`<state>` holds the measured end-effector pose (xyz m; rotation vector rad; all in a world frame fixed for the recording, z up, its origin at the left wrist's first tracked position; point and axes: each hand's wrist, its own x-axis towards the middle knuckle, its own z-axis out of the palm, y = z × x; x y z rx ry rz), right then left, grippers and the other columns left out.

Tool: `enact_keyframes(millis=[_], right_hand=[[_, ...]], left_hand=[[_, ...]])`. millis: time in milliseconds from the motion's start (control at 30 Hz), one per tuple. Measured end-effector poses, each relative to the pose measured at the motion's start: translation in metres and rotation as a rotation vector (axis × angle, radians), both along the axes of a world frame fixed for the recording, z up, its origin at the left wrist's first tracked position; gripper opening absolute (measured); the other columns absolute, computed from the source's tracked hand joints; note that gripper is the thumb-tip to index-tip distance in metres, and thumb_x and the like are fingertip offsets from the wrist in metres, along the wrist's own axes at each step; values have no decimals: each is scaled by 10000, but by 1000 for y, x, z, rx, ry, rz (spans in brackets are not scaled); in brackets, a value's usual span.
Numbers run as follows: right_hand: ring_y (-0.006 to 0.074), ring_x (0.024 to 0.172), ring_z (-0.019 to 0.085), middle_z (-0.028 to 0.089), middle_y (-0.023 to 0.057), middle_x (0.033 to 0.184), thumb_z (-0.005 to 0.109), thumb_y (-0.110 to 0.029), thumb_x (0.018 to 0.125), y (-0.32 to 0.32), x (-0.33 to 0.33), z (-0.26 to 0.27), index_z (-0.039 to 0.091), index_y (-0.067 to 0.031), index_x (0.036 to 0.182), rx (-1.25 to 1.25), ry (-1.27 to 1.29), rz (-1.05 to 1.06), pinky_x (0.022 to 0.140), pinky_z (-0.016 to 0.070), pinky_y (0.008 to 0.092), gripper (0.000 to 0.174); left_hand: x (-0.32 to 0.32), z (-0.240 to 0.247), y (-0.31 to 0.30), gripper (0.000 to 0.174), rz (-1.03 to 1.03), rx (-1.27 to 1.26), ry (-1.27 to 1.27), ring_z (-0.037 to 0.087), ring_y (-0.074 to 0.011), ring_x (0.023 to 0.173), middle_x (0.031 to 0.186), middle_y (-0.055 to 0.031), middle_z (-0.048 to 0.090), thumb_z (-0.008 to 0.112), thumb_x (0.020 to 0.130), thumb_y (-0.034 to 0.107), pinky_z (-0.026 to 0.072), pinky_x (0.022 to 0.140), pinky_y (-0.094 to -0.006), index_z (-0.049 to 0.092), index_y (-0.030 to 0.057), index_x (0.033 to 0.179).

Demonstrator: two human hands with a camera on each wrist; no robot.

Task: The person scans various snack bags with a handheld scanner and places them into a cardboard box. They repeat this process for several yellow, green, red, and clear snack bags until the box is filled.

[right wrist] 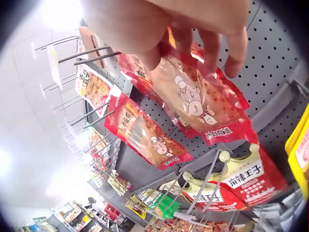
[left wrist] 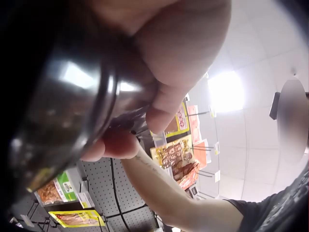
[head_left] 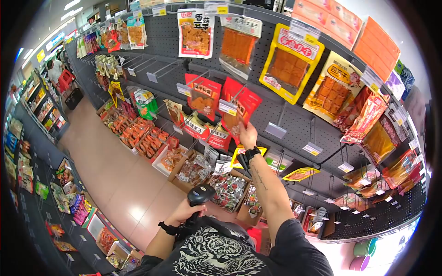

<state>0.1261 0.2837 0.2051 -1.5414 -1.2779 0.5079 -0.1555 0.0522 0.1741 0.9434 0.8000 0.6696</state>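
A dark grey perforated shelving wall (head_left: pixel 161 37) is curving from eleven o'clock round to four o'clock in the head view. Pale, glossy floor tiles (head_left: pixel 101 156) are running along the aisle from nine towards seven o'clock, catching the light. Dark shelving (head_left: pixel 32 221) is lining the opposite side at eight o'clock, and farther racks (head_left: pixel 44 102) are standing near nine. Strip lights (head_left: pixel 72 4) are glowing between ten and eleven. In the left wrist view, a bright lamp (left wrist: pixel 226 92) is shining at two o'clock from a white ceiling (left wrist: pixel 260 53).
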Motion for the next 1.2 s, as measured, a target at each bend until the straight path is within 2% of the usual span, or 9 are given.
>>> enact_keyframes(millis=[67, 333, 667, 700, 767, 900, 1000, 1067, 1200], right_hand=[[129, 671, 630, 668, 83, 853, 545, -164, 936, -12, -15, 17, 587, -1, 1140, -14, 253, 18, 580, 511, 274, 265], [84, 844, 582, 657, 28, 979, 560, -107, 934, -89, -36, 32, 615, 12, 1061, 37, 717, 244, 773, 467, 239, 183], [133, 826, 619, 683, 54, 893, 606, -101, 887, -194, 7, 0, 665, -13, 1003, -337, 147, 266, 731, 483, 279, 157], [154, 831, 628, 685, 66, 883, 617, -88, 870, -213, 18, -5, 671, -17, 982, -285, -86, 317, 734, 484, 292, 143], [211, 853, 641, 682, 88, 947, 599, -37, 863, -252, 48, -27, 667, 1, 963, 19, 193, 460, 782, 499, 327, 127], [139, 783, 614, 646, 56, 899, 480, -214, 953, -312, 68, -30, 569, 8, 1088, 191, 991, -292, 642, 511, 261, 275], [110, 607, 508, 556, 9, 732, 445, -297, 969, -342, 96, -94, 537, -13, 1077, 689, 1437, -179, 573, 427, 247, 318], [88, 542, 399, 437, -20, 639, 450, -342, 965, -350, 113, -89, 521, -53, 1003, 873, 1459, 512, 566, 336, 241, 299], [84, 538, 398, 398, -38, 620, 424, -429, 973, -382, 119, -77, 474, -89, 888, 858, 1504, 300, 593, 333, 250, 354]], left_hand=[[-11, 6, 9, 118, 54, -27, -7, 576, -114, 617, 752, -45, 627, 647, 847, 101, 468, 578, -264, 607, -6, 877], [-21, -7, 54, 180, 44, -55, -36, 576, -107, 620, 792, -45, 622, 651, 846, 123, 470, 559, -250, 581, 11, 969], [-9, -17, 71, 244, 355, -109, -105, 589, -127, 615, 802, -74, 629, 641, 844, 117, 475, 564, -256, 574, 1, 1048], [-8, -19, 71, 254, 306, -90, -95, 591, -127, 628, 814, -74, 633, 641, 844, 111, 479, 576, -260, 573, 1, 1063], [-2, -19, 70, 264, 229, -91, -78, 593, -127, 641, 826, -74, 637, 640, 844, 106, 484, 589, -264, 573, 2, 1077], [39, -2, 59, 283, -120, -129, 24, 594, -121, 669, 875, -70, 659, 645, 829, 71, 484, 619, -257, 585, 16, 1100], [92, 11, 42, 293, -519, 50, 31, 586, -93, 683, 868, -46, 661, 680, 800, 25, 474, 621, -246, 592, 17, 1080], [146, 33, 12, 281, -743, 29, 26, 586, -91, 688, 866, -41, 659, 688, 803, 42, 475, 622, -247, 598, 17, 1068], [189, 54, -19, 274, -1015, 63, 95, 570, -74, 678, 839, -16, 654, 723, 801, 110, 473, 643, -256, 610, 20, 1033]])
